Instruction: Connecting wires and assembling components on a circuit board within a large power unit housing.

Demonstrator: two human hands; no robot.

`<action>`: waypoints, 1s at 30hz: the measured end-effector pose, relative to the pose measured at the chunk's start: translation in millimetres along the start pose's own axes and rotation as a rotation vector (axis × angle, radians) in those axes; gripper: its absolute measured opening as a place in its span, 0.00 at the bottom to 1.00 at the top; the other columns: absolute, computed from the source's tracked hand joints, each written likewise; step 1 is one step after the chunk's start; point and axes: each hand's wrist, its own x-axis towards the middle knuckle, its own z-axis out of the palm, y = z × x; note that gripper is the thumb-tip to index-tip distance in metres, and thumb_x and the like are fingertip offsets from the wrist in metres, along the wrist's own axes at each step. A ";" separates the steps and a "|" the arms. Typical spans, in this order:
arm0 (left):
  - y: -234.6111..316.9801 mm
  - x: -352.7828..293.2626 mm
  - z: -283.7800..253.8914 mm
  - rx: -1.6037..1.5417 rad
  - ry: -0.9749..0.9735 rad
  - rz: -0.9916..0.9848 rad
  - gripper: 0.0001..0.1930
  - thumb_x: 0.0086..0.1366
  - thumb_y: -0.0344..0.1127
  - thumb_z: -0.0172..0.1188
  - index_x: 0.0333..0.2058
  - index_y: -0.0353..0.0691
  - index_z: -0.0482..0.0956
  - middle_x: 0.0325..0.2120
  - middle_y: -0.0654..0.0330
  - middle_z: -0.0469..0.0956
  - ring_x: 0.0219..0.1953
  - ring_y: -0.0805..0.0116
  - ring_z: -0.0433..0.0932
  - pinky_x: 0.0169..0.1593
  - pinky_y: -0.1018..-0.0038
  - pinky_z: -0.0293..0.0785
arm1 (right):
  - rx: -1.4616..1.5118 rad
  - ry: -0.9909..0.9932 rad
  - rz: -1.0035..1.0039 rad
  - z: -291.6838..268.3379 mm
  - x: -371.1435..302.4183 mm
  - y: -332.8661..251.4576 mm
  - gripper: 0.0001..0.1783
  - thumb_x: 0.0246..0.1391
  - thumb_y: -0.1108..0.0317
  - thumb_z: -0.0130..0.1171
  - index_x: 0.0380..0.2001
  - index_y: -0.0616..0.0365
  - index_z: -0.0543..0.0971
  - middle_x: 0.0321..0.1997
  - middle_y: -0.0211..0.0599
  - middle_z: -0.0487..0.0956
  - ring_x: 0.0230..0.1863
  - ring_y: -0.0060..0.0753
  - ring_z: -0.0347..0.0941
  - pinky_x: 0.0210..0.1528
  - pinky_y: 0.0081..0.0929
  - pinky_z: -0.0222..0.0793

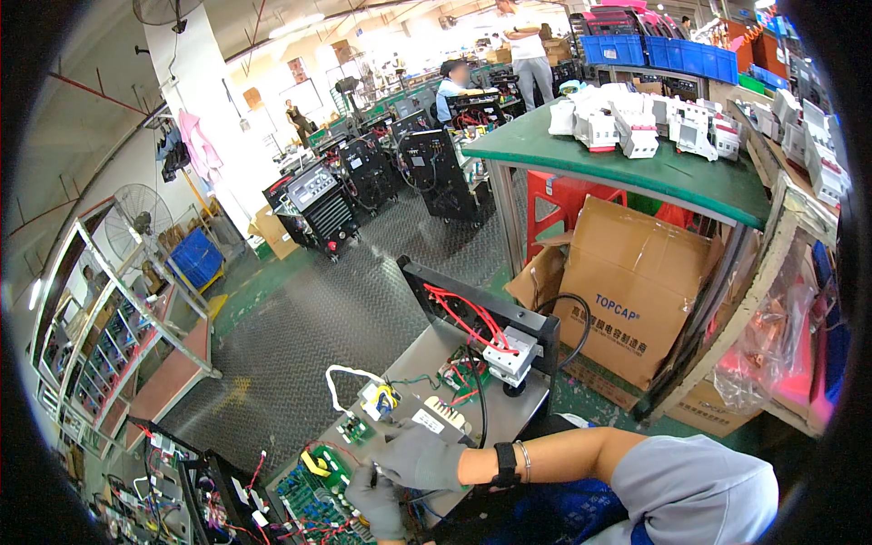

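Both hands wear grey gloves and meet over a metal chassis plate (pixel 421 358) fitted with electrical parts. My right hand (pixel 420 459) reaches in from the right with its fingers bent together. Just below it, my left hand (pixel 376 505) is closed too, fingertips close to the right hand's. Whatever they pinch is too small and covered to name. Left of them lies a large green circuit board (pixel 309 495) with a yellow-wrapped coil (pixel 317 461). A small green board (pixel 352 427) sits above the hands. Beyond is a yellow-and-white coil (pixel 381 400) with a white cable.
A black upright panel (pixel 472 295) with red wires and a white switch block (pixel 513 356) edges the chassis. Another open unit (pixel 213 495) stands at lower left. At right are a cardboard box (pixel 627 291) and a green table (pixel 618 173) bearing white breakers. Two people are farther back.
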 end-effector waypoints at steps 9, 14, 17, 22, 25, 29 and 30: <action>-2.3 -0.9 0.8 0.065 -0.012 0.010 0.18 0.63 0.43 0.59 0.31 0.28 0.76 0.19 0.62 0.71 0.25 0.77 0.67 0.28 0.75 0.66 | -0.014 0.048 -0.037 4.7 -1.6 3.7 0.09 0.42 0.63 0.60 0.28 0.52 0.75 0.29 0.45 0.78 0.37 0.51 0.75 0.42 0.46 0.69; -29.9 -3.6 1.6 -0.078 0.023 -0.060 0.17 0.62 0.41 0.60 0.32 0.28 0.77 0.19 0.62 0.72 0.26 0.78 0.67 0.29 0.76 0.66 | -0.041 -0.032 -0.030 -6.3 0.3 -3.6 0.10 0.42 0.63 0.59 0.29 0.54 0.75 0.27 0.43 0.78 0.36 0.48 0.76 0.41 0.45 0.69; -27.5 -2.9 1.2 -0.063 0.025 -0.067 0.14 0.61 0.38 0.60 0.31 0.28 0.77 0.20 0.62 0.72 0.26 0.78 0.67 0.29 0.77 0.66 | -0.062 -0.024 -0.037 -7.6 0.1 -3.7 0.10 0.43 0.62 0.58 0.30 0.54 0.75 0.26 0.42 0.78 0.37 0.46 0.76 0.41 0.45 0.69; 1.0 -0.6 3.1 -0.007 -0.032 -0.049 0.09 0.60 0.32 0.59 0.32 0.29 0.77 0.22 0.63 0.74 0.28 0.78 0.68 0.32 0.78 0.68 | -0.066 -0.031 -0.028 5.9 -0.3 3.6 0.09 0.44 0.62 0.58 0.29 0.52 0.76 0.20 0.39 0.76 0.28 0.46 0.77 0.47 0.46 0.68; -4.4 0.2 2.7 0.044 -0.046 -0.039 0.07 0.59 0.29 0.59 0.32 0.29 0.77 0.23 0.64 0.75 0.29 0.79 0.68 0.32 0.78 0.68 | -0.047 0.035 -0.042 8.9 -1.0 6.1 0.08 0.45 0.61 0.58 0.28 0.52 0.76 0.17 0.39 0.76 0.24 0.48 0.76 0.49 0.47 0.67; -4.5 1.3 5.1 0.001 -0.033 -0.034 0.08 0.58 0.31 0.60 0.31 0.30 0.77 0.22 0.63 0.74 0.28 0.79 0.68 0.32 0.78 0.68 | -0.068 -0.034 -0.038 3.9 0.3 4.8 0.08 0.46 0.61 0.58 0.28 0.52 0.75 0.18 0.38 0.76 0.24 0.48 0.76 0.47 0.47 0.67; -9.2 1.7 4.3 0.063 -0.025 -0.003 0.07 0.58 0.31 0.59 0.30 0.31 0.76 0.21 0.62 0.74 0.28 0.78 0.68 0.31 0.77 0.68 | -0.040 -0.024 -0.021 2.5 -0.1 2.7 0.08 0.46 0.61 0.57 0.29 0.52 0.75 0.21 0.39 0.76 0.26 0.49 0.76 0.46 0.46 0.67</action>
